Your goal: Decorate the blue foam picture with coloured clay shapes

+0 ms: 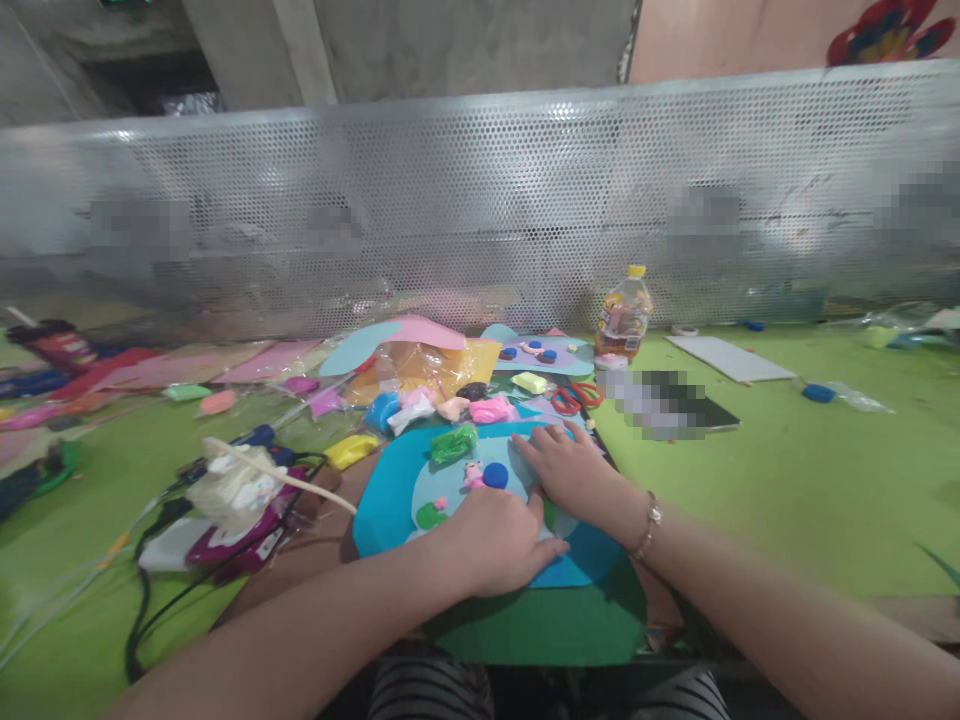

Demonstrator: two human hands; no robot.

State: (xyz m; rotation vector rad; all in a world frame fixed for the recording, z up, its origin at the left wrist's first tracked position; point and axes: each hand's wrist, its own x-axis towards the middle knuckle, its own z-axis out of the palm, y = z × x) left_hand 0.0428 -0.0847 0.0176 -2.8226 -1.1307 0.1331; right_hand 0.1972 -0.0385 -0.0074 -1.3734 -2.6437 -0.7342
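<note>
A blue foam sheet (382, 500) lies in front of me with a lighter blue shape on it, on top of a dark green sheet (555, 625). Small clay pieces sit on it: a blue ball (495, 475), a pink figure (473, 474), a green disc (429, 515). My left hand (491, 540) rests on the sheet with its fingers curled under and thumb out; what is under it is hidden. My right hand (574, 470), with a bracelet at the wrist, lies flat on the sheet with fingers stretched out beside the blue ball.
Bags of coloured clay (450, 405), red scissors (576, 397), a plastic bottle (624, 315) and foam sheets (409, 340) lie behind. A glue gun with a cord (240, 490) sits left. A perforated metal panel (480, 200) closes the back. The table (787, 480) is green.
</note>
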